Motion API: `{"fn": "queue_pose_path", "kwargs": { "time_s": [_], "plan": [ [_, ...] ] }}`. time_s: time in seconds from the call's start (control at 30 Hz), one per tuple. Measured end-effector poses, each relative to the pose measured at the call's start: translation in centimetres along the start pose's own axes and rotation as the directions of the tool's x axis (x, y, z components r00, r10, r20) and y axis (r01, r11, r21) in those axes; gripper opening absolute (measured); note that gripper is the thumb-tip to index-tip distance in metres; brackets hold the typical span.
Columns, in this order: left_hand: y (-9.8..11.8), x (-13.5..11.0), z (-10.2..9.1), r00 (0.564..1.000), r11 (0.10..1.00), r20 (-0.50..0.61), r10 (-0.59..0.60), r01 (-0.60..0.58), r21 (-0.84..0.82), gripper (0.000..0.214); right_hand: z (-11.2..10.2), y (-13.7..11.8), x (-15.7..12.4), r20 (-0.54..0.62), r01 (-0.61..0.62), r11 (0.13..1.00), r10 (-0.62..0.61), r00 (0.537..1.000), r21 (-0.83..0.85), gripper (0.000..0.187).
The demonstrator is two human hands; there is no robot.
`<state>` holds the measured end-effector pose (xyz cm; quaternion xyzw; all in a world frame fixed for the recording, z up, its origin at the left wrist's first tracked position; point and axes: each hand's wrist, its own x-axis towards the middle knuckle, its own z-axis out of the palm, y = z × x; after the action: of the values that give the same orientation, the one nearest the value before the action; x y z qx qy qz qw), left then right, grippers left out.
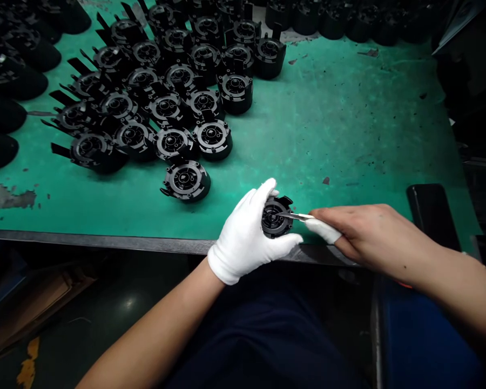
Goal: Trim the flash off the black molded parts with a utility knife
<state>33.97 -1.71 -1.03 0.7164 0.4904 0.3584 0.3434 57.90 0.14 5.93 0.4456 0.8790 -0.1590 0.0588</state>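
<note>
In a white glove, my left hand (249, 229) curves its fingers and thumb around a round black plastic housing (272, 224) at the table's front edge. The housing's ringed face with a central hub points up towards me. My right hand (348, 229) comes from the right, closed on a slim pointed trimming knife (288, 215), with white wrapping on a finger or thumb. The metal tip reaches over the housing's face near its centre; whether it touches cannot be made out. My palm hides the housing's left side. A similar black housing (187, 181) stands to the left.
Several rows of like housings (172, 108) fill the back left of the green table mat (328, 135). More black cylinders stand at the far left (8, 75) and along the back (360, 24). A black phone-like object (433, 216) lies at right. Cardboard (44, 302) sits below the left edge.
</note>
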Motion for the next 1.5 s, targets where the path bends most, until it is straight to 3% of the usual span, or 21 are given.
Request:
{"fn": "queue_pose_path", "kwargs": {
  "time_s": [0.13,0.37,0.57,0.67,0.73,0.83,0.9,1.0,1.07,1.13,1.23,1.3,1.5],
  "plan": [
    [0.2,0.0,0.0,1.000,1.000,-0.029,-0.006,0.007,0.024,0.100,0.8,-1.0,-1.1,0.109,0.005,0.989,-0.022,0.994,0.146,0.032],
    [0.4,-0.1,0.1,0.999,0.999,-0.041,-0.031,0.033,0.033,0.102,3.1,-2.7,-2.0,0.042,-0.159,0.961,0.153,0.987,0.227,0.033],
    [0.5,-0.4,0.4,0.996,0.997,-0.066,-0.054,0.057,0.055,0.104,2.9,-3.1,-2.2,0.117,-0.154,0.885,0.114,0.987,0.440,0.029],
    [1.2,-1.6,1.3,0.979,0.989,-0.166,-0.119,0.132,0.071,0.105,3.8,-4.0,-1.6,0.031,-0.195,0.754,0.227,0.974,0.628,0.025],
    [2.3,-3.1,1.9,0.957,0.975,-0.228,-0.182,0.206,0.087,0.102,4.9,-4.9,-0.5,-0.025,-0.227,0.614,0.374,0.927,0.756,0.026],
    [4.3,-5.7,2.4,0.958,0.957,-0.167,-0.232,0.255,0.135,0.100,6.2,-5.4,1.7,-0.086,-0.224,0.506,0.518,0.851,0.833,0.035],
    [5.1,-6.9,2.1,0.967,0.955,-0.088,-0.240,0.252,0.155,0.101,5.8,-4.5,2.5,-0.169,-0.191,0.573,0.516,0.840,0.797,0.036],
    [4.9,-6.4,1.3,0.969,0.962,-0.074,-0.235,0.243,0.122,0.107,4.0,-2.2,1.6,-0.294,-0.086,0.789,0.325,0.899,0.609,0.035],
    [3.9,-4.9,0.8,0.977,0.974,-0.063,-0.202,0.207,0.088,0.110,2.7,-1.1,0.0,-0.270,-0.030,0.896,0.165,0.949,0.443,0.038],
    [2.6,-3.2,0.6,0.986,0.983,-0.033,-0.164,0.166,0.074,0.107,2.0,-0.6,-1.3,-0.188,-0.033,0.957,0.091,0.978,0.289,0.040],
    [1.5,-1.5,0.6,0.991,0.988,-0.033,-0.132,0.134,0.081,0.097,2.1,-0.6,-2.1,-0.115,-0.083,0.990,0.096,0.989,0.111,0.041],
    [1.4,-1.2,0.6,0.992,0.989,-0.041,-0.122,0.125,0.077,0.092,2.4,-0.9,-2.2,-0.095,-0.087,0.993,0.094,0.991,0.079,0.045],
    [1.8,-1.4,0.4,0.991,0.991,-0.046,-0.123,0.125,0.038,0.084,3.0,-2.1,-2.9,-0.062,-0.088,0.965,0.107,0.992,0.245,0.044]
  ]
}}
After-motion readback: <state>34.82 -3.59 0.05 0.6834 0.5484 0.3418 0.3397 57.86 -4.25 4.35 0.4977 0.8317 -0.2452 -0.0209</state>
